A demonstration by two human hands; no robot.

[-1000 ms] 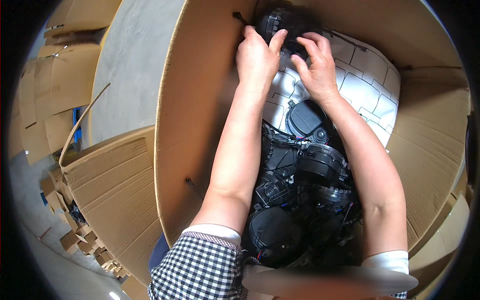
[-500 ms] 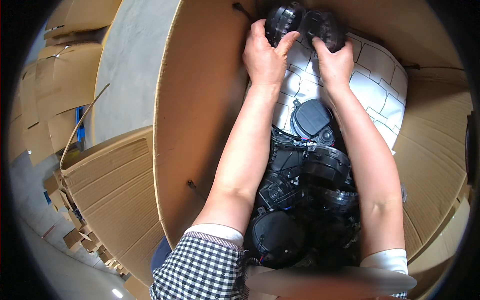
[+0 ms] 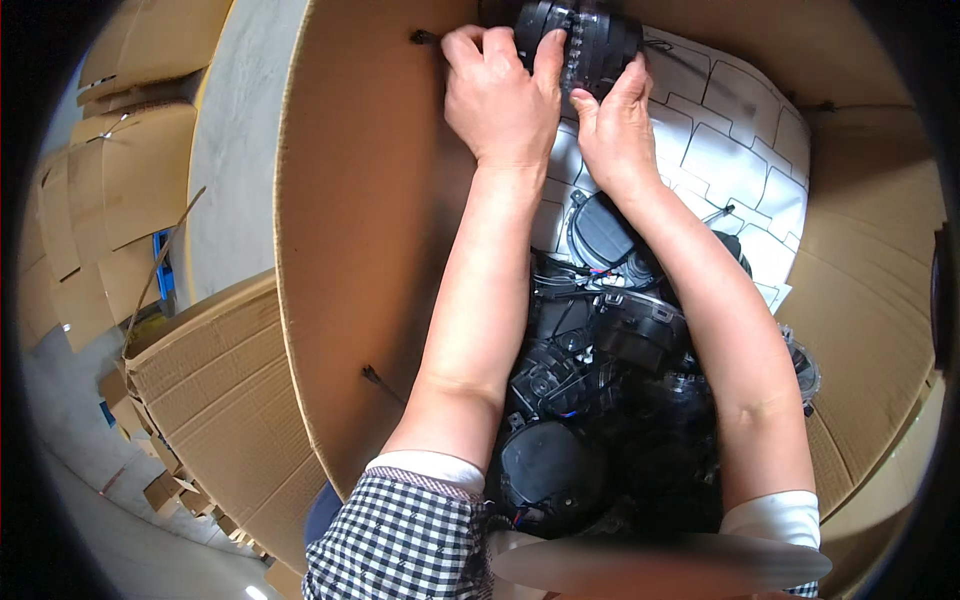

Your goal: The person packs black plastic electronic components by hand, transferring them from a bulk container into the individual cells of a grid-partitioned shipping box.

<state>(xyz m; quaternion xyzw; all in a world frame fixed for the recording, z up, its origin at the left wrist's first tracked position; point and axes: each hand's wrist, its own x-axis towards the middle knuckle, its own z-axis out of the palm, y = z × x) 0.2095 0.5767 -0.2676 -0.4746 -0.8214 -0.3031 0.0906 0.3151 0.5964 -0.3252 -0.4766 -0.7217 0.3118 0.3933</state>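
Note:
At the far end of a big cardboard box, my left hand [image 3: 503,110] is closed round a round black lamp unit [image 3: 540,30] with a clear rim. My right hand [image 3: 618,130] grips a second round black lamp unit [image 3: 608,48], its thumb and fingers at the near side. The two units stand on edge, side by side and pressed together or nearly so. Beneath my forearms lies a pile of similar units, among them a black round-backed one [image 3: 552,465] and another with wires [image 3: 605,235]. My right forearm hides part of the pile.
A white sheet with a black stone-like line pattern [image 3: 740,140] lies under the units at the far right. The box's left wall [image 3: 350,200] rises beside my left arm. Thin black cables [image 3: 380,378] stick out at that wall. Flattened cartons [image 3: 150,180] stand outside, at left.
Both hands have moved left with their lamp units. The two units, tilted apart before, have come together. A small cable end now shows right of my right forearm.

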